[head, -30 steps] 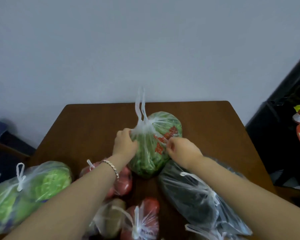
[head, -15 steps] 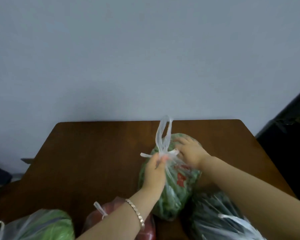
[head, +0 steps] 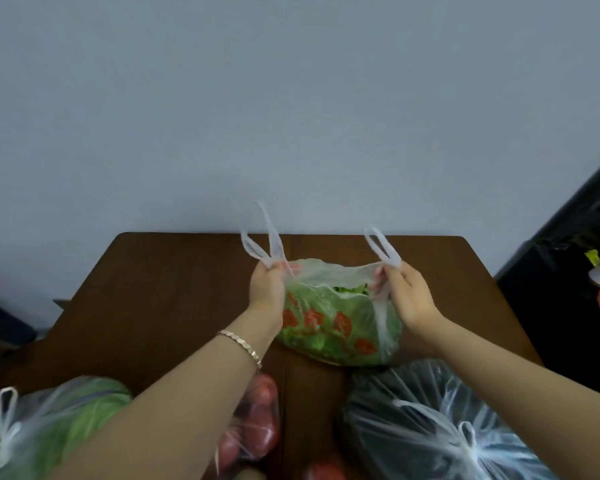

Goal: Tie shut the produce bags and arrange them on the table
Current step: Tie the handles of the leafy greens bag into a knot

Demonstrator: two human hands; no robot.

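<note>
This looks like a plain room in a home: a brown wooden desk [head: 174,289] is pushed against a bare pale wall [head: 291,98]. Plastic bags of vegetables [head: 326,327] lie on it, and dark furniture [head: 565,271] stands at the right.

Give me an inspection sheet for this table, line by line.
Surface: brown wooden table, bags on it.
Job's things: greens bag mouth open, untied; cabbage bag and dark bag knotted; tomato bag partly hidden by the arm.
Clutter: nothing seen.
Hands: left hand and right hand each pinch one handle of the greens bag, held apart.
Cables: nothing seen.
Surroundings: plain wall; dark furniture at right.
</note>
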